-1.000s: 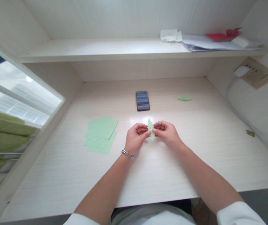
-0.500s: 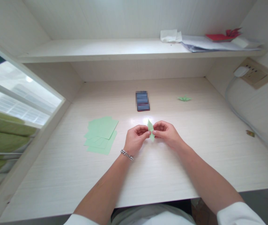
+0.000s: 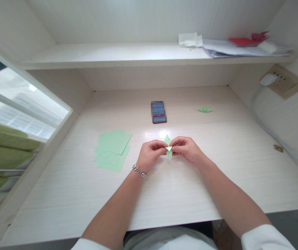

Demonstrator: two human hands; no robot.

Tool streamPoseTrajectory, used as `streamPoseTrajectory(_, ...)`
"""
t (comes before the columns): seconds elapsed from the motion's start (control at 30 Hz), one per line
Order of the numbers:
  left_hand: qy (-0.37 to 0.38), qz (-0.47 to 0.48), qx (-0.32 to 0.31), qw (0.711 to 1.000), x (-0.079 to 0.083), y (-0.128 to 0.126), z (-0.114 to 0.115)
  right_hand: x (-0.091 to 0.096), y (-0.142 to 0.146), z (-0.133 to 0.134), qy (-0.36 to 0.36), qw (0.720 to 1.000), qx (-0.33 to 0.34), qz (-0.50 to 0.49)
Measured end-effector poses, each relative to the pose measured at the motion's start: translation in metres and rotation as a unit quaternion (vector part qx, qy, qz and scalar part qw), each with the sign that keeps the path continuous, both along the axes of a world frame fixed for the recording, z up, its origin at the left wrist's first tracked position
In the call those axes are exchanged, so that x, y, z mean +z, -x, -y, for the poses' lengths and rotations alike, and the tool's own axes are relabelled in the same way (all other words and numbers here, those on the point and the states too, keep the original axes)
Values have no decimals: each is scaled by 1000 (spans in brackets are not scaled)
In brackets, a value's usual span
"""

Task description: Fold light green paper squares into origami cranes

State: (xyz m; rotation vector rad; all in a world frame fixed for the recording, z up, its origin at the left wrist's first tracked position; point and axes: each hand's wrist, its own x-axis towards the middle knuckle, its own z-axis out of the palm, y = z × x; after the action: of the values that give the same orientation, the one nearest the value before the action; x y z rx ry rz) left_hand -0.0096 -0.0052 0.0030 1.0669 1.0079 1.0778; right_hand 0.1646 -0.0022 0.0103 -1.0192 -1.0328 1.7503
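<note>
Between my two hands is a small folded green paper figure (image 3: 169, 148), with one point directed away from me and another toward me. My left hand (image 3: 151, 152) pinches its left side between thumb and fingers. On the opposite side my right hand (image 3: 185, 148) pinches it the same way. A pale triangular flap shows at its middle, between the fingertips. Several loose sheets of green paper (image 3: 114, 140) lie overlapping to the left of my left hand. Farther off to the right rests a green paper crane (image 3: 205, 110).
A phone with a blurred screen (image 3: 158, 111) lies beyond my hands. Above the desk (image 3: 107, 201) runs a shelf (image 3: 107, 55) holding papers (image 3: 232, 48) and a red folded paper figure (image 3: 259, 36). A white cable (image 3: 265, 128) hangs from the wall socket (image 3: 286, 81) at right.
The folded figure has opened out at its middle, where a flap now shows between the fingertips. Both hands have shifted slightly toward me with it.
</note>
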Motion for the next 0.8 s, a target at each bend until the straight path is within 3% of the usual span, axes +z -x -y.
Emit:
streamPoseTrajectory(0.37, 4, -1, -11, 1000, 0, 3, -1, 0, 2, 1, 10, 1000, -11, 2)
streamPoseTrajectory(0.8, 107, 102, -13, 989, 0, 0, -1, -5, 7, 0, 73, 996, -45, -31)
